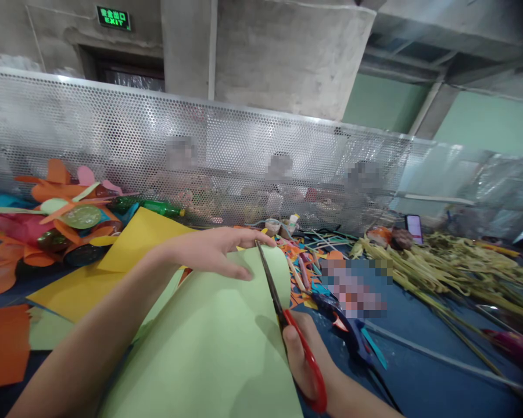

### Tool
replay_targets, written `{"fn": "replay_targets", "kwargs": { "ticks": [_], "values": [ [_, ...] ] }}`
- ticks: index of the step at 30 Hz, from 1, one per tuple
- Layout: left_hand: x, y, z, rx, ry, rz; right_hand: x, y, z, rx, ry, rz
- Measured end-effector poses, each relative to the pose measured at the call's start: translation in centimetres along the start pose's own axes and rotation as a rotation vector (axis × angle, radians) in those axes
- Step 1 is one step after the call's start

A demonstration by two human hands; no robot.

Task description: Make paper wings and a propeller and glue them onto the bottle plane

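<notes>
1. Green paper [218, 342] is lying straight in front of you, its long axis running away from your body and leaning slightly right, its far right part curling over.
2. Your right hand [300, 366] is sitting at the right edge of the paper, nearer to your body than the left, and is gripping the red-handled scissors [282, 316], with the thumb at the handle.
3. Those blades are pointing away from you and a little left, lying roughly along the paper's length rather than across it, with the curled strip on their right.
4. Your left hand [209, 247] is resting across the far end, its thumb spreading apart from the fingers; whether they are pinching the edge, you cannot tell from this view.
5. Scissor tips are ending right by your left fingers, so the line of the blades is meeting that hand.
6. Colored scraps [303, 267] and a blue tool [353, 339] are lying to the paper's right on the tabletop [422, 348]; a yellow sheet [143, 238] is lying to its left.
</notes>
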State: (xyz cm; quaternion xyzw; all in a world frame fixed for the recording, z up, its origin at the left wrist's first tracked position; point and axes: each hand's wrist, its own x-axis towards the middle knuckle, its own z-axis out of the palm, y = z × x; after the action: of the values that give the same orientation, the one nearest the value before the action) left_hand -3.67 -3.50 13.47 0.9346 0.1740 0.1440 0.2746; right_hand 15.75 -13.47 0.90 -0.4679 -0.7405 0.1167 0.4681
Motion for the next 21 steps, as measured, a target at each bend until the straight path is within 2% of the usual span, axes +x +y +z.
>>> {"fn": "replay_targets", "kwargs": {
  "ticks": [6, 11, 13, 15, 17, 20, 21],
  "values": [
    [0.0, -0.3, -0.1, -0.047, -0.010, -0.002, 0.1, 0.3, 0.2, 0.044, -0.039, 0.035],
    [0.2, -1.7, -0.5, -0.079, -0.036, 0.031, 0.4, 1.0, 0.1, 0.177, -0.155, 0.053],
    [0.1, -2.3, -1.0, -0.043, -0.032, 0.006, 1.0, 1.3, -0.2, 0.147, -0.155, 0.073],
    [-0.2, -2.9, -1.7, 0.018, -0.016, -0.041, 1.7, 1.7, -0.6, -0.002, -0.105, 0.149],
    [-0.7, -3.4, -2.6, 0.093, 0.006, -0.105, 2.7, 2.5, -1.0, -0.265, -0.013, 0.254],
    [-1.7, -4.4, -4.0, 0.184, 0.020, -0.179, 3.9, 4.7, -1.5, -0.626, -0.158, 0.298],
    [-2.0, -4.6, -4.4, 0.186, -0.003, -0.193, 4.1, 5.6, -1.6, -0.678, -0.175, 0.328]
  ]
}}
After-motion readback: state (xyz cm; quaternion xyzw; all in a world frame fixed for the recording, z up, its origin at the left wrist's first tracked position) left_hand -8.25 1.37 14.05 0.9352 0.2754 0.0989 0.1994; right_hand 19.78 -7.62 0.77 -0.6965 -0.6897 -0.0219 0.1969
